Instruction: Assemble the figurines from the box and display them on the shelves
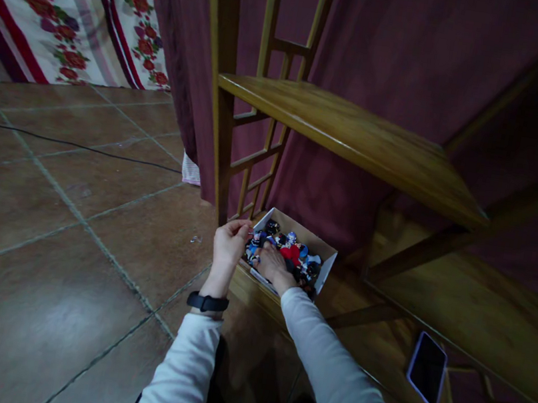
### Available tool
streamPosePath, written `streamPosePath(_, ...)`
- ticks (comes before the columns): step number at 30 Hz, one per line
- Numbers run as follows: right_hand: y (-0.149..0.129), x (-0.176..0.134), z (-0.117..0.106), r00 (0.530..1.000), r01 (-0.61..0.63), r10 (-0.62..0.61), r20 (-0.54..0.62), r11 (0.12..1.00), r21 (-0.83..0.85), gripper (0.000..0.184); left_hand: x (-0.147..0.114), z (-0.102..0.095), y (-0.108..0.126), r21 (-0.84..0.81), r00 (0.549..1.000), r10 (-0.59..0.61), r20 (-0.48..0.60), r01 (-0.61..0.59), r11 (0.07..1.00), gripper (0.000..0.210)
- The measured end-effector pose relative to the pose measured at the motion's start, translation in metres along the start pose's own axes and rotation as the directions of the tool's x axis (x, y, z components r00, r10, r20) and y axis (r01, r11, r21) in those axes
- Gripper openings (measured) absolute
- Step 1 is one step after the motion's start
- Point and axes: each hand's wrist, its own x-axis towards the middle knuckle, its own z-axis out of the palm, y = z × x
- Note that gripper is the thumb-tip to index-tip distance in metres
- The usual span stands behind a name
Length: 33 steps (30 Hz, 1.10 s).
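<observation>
A shallow white cardboard box (pixel 326 274) full of small colourful figures (pixel 291 253) sits on the low wooden shelf. At its left corner, my left hand (pixel 231 244) is closed in a pinch, thumb against forefinger; whatever it pinches is too small to make out. My right hand (pixel 273 266) reaches over the near edge into the box, its fingers bent down among the figures. Its fingertips are hidden, so what they grip cannot be made out. Red, blue, white and black pieces lie around those fingers.
A wooden shelf board (pixel 350 129) juts out above the box, with an upright post (pixel 218 86) on its left. Lower right, a phone (pixel 427 370) rests by the wooden frame. A dark cable (pixel 70 145) crosses the tiled floor (pixel 64 252). Purple cloth (pixel 372 55) hangs behind.
</observation>
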Motion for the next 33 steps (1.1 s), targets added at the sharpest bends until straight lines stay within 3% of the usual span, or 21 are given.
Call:
streamPosePath(3, 0.01, -0.002, -0.001, 0.995, -0.036, 0.048, -0.086, 0.989, 0.14, 0.02, 0.001, 0.002, -0.005, 0.018, 1.0, 0.002, 0.03, -0.002, 1.0, 0.033)
streamPosePath(6, 0.028, -0.011, -0.005, 0.942, -0.114, 0.238, -0.237, 0.89, 0.44, 0.021, 0.004, 0.004, -0.012, 0.089, 1.0, -0.001, 0.03, -0.002, 0.996, 0.033)
streamPosePath(9, 0.045, -0.034, -0.01, 0.856, -0.083, 0.45, -0.253, 0.605, 0.792, 0.029, 0.002, 0.006, -0.018, 0.3, 0.998, -0.018, 0.063, -0.002, 0.954, 0.028)
streamPosePath(11, 0.052, -0.059, -0.01, 0.851, -0.058, 0.503, -0.148, 0.372, 0.927, 0.036, -0.003, 0.01, -0.02, 0.494, 0.99, -0.049, 0.129, -0.021, 0.869, 0.024)
streamPosePath(12, 0.054, -0.073, -0.009, 0.853, -0.061, 0.511, -0.106, 0.298, 0.952, 0.037, -0.006, 0.014, -0.021, 0.58, 0.982, -0.071, 0.178, -0.046, 0.813, 0.022)
streamPosePath(14, 0.055, -0.103, -0.006, 0.86, -0.055, 0.505, -0.072, 0.233, 0.971, 0.041, -0.015, 0.023, -0.023, 0.702, 0.948, -0.122, 0.294, -0.128, 0.7, 0.021)
streamPosePath(18, 0.048, -0.15, -0.004, 0.839, -0.089, 0.541, -0.051, 0.23, 0.969, 0.042, -0.033, 0.045, -0.035, 0.76, 0.825, -0.202, 0.527, -0.352, 0.546, 0.024)
streamPosePath(20, 0.044, -0.161, -0.004, 0.837, -0.09, 0.543, -0.062, 0.249, 0.964, 0.042, -0.04, 0.051, -0.043, 0.773, 0.784, -0.23, 0.577, -0.433, 0.463, 0.031)
streamPosePath(24, 0.041, -0.163, -0.005, 0.861, -0.088, 0.503, -0.079, 0.3, 0.95, 0.04, -0.049, 0.052, -0.051, 0.835, 0.832, -0.197, 0.519, -0.445, 0.322, 0.05)
streamPosePath(30, 0.052, -0.155, -0.003, 0.842, -0.116, 0.524, -0.128, 0.408, 0.906, 0.034, -0.04, 0.039, -0.043, 0.903, 0.921, -0.098, 0.378, -0.343, 0.257, 0.03)
streamPosePath(33, 0.057, -0.152, -0.005, 0.83, -0.123, 0.537, -0.149, 0.437, 0.891, 0.033, -0.036, 0.04, -0.036, 0.911, 0.936, -0.064, 0.347, -0.32, 0.261, 0.032)
